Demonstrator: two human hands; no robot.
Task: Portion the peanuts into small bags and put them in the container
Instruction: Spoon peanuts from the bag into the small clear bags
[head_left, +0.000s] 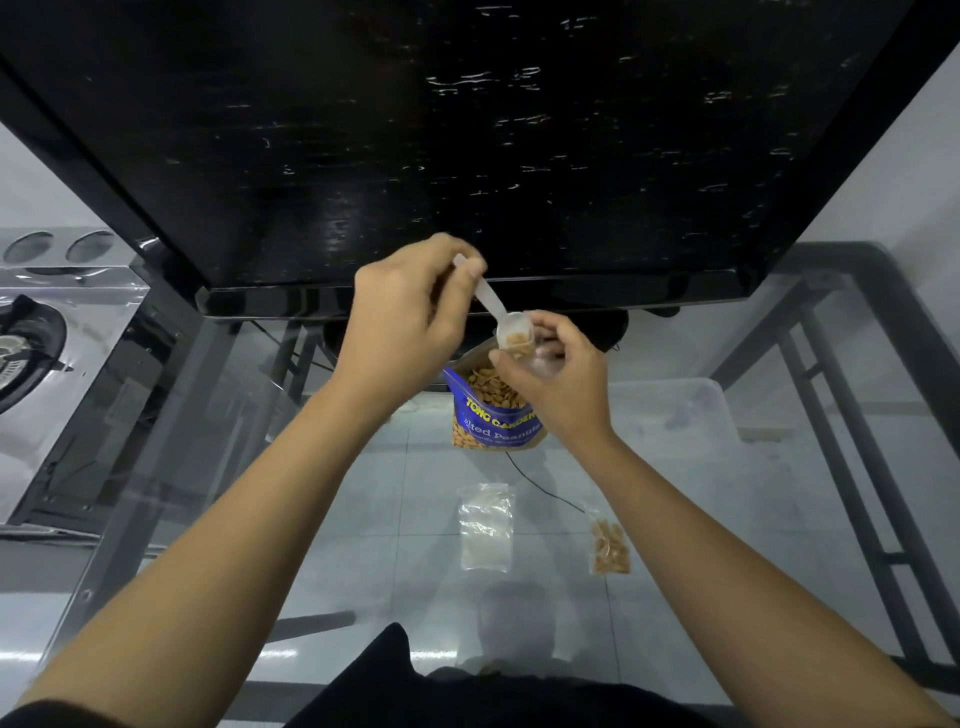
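Observation:
A blue peanut bag stands open on the glass table, full of peanuts. My left hand grips a white plastic spoon whose bowl carries a few peanuts. Just right of the spoon, my right hand pinches a small clear bag above the blue bag; the spoon's bowl sits at its mouth. A small empty clear bag lies flat nearer to me. To its right lies a small bag filled with peanuts.
A clear plastic container stands on the glass table to the right of the blue bag. A large black panel covers the far side. A steel stove is at the left.

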